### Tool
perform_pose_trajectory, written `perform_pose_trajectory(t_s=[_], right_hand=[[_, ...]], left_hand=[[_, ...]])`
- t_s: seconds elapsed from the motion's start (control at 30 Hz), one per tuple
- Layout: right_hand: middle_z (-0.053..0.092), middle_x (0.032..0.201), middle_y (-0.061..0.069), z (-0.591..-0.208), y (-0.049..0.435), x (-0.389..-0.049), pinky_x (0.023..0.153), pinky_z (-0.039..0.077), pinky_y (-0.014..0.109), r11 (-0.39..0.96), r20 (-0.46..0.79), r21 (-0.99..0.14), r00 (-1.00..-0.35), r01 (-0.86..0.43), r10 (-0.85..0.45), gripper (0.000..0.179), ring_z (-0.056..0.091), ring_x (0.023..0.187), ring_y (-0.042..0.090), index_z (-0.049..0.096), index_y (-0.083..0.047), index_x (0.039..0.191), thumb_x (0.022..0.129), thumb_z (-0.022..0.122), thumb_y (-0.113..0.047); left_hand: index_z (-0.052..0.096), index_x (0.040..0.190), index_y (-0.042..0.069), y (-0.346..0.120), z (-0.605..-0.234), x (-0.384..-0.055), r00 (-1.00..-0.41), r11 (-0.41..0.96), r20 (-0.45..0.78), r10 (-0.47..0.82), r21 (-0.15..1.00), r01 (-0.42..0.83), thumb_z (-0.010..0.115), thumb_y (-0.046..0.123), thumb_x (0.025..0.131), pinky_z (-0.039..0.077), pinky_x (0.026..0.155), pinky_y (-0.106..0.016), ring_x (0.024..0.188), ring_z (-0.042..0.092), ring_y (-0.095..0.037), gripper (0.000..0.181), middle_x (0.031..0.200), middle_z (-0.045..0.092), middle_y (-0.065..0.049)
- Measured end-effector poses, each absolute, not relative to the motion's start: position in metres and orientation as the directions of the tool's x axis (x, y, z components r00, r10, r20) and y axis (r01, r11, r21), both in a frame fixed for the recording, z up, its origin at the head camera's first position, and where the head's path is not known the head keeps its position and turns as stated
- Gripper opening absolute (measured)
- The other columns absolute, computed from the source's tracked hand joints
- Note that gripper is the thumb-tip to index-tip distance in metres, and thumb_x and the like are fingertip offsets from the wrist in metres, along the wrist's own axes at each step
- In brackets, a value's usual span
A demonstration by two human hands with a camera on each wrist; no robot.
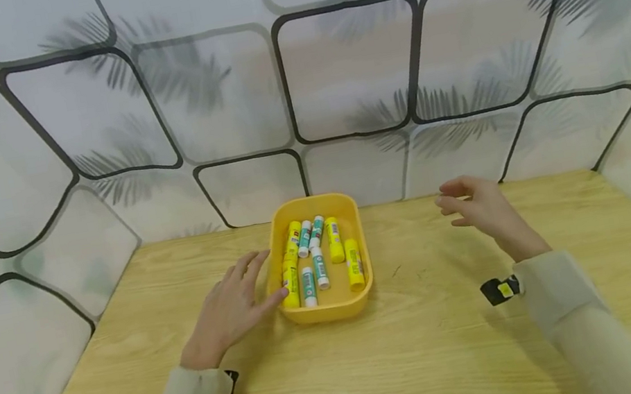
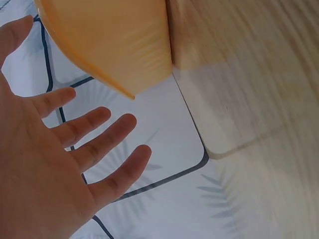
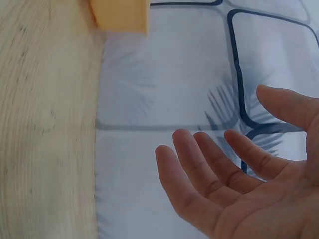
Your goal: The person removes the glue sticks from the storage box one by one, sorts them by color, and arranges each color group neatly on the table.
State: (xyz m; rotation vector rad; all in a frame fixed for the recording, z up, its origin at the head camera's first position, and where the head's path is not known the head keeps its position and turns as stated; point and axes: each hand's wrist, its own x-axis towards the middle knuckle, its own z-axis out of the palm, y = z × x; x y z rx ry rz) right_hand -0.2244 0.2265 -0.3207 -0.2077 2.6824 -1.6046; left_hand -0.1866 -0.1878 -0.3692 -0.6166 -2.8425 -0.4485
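Observation:
A yellow plastic basket (image 1: pixel 342 310) stands on the table near its back edge. Inside lie several yellow glue sticks (image 1: pixel 354 265) and several smaller white-and-teal glue sticks (image 1: pixel 319 268). At the basket's left side is my left hand (image 1: pixel 232 308), fingers spread and nothing held, its fingertips overlapping the rim in the head view. The left wrist view shows that palm beside the basket's outer wall (image 2: pixel 114 40). Well to the right of the basket, my right hand (image 1: pixel 480 214) hovers over the table with loosely bent fingers and holds nothing.
The wooden table (image 1: pixel 445 357) reaches back to a white curtain (image 1: pixel 350 71) with dark outlined shapes and leaf prints, which also closes in both sides. A black strap (image 1: pixel 500 291) with a yellow tag sits at my right wrist.

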Motion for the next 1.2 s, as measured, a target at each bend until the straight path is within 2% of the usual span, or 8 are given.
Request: perform_pose_trajectory(t_s=[0.43, 0.6, 0.83, 1.07, 1.2], right_hand=[[0.050, 0.140, 0.028, -0.308, 0.188, -0.253, 0.093, 0.056, 0.044, 0.361, -0.009, -0.931, -0.985, -0.055, -0.173, 0.050, 0.059, 0.117, 0.040, 0.043, 0.010, 0.144, 0.106, 0.054, -0.020], [0.050, 0.141, 0.027, -0.305, 0.170, -0.260, 0.094, 0.055, 0.046, 0.307, -0.031, -0.951, -0.979, -0.034, -0.204, 0.049, 0.058, 0.119, 0.041, 0.044, 0.009, 0.144, 0.106, 0.056, -0.019], [0.049, 0.143, 0.025, -0.299, 0.148, -0.263, 0.095, 0.055, 0.046, 0.234, -0.039, -0.972, -0.971, -0.017, -0.234, 0.049, 0.056, 0.121, 0.043, 0.043, 0.008, 0.145, 0.105, 0.056, -0.018], [0.047, 0.147, 0.021, -0.300, 0.128, -0.267, 0.090, 0.057, 0.043, 0.207, -0.094, -0.977, -0.966, 0.044, -0.242, 0.051, 0.058, 0.121, 0.041, 0.043, 0.005, 0.146, 0.105, 0.058, -0.020], [0.050, 0.142, 0.019, -0.301, 0.118, -0.269, 0.088, 0.059, 0.043, 0.187, -0.116, -0.980, -0.963, 0.071, -0.244, 0.051, 0.059, 0.121, 0.040, 0.044, 0.004, 0.146, 0.104, 0.060, -0.021]], left_hand=[[0.036, 0.156, 0.004, -0.192, -0.369, -0.190, -0.902, 0.854, 0.186, 0.391, 0.294, 0.430, 0.062, 0.053, 0.096, 0.050, 0.090, -0.067, 0.126, 0.050, -0.052, 0.082, 0.153, 0.042, -0.024], [0.035, 0.156, 0.004, -0.195, -0.370, -0.188, -0.910, 0.856, 0.175, 0.376, 0.309, 0.414, 0.063, 0.054, 0.095, 0.048, 0.094, -0.066, 0.130, 0.049, -0.048, 0.084, 0.155, 0.040, -0.023], [0.031, 0.158, 0.006, -0.195, -0.369, -0.187, -0.912, 0.833, 0.125, 0.391, 0.373, 0.408, 0.066, 0.057, 0.093, 0.041, 0.103, -0.067, 0.140, 0.039, -0.047, 0.090, 0.158, 0.035, -0.023], [0.029, 0.157, 0.000, -0.194, -0.373, -0.187, -0.914, 0.832, 0.093, 0.394, 0.386, 0.398, 0.070, 0.057, 0.091, 0.037, 0.107, -0.065, 0.142, 0.036, -0.046, 0.097, 0.158, 0.033, -0.025], [0.028, 0.157, -0.001, -0.194, -0.373, -0.188, -0.914, 0.830, 0.088, 0.396, 0.391, 0.397, 0.069, 0.062, 0.089, 0.036, 0.109, -0.064, 0.142, 0.036, -0.046, 0.101, 0.158, 0.034, -0.026]])
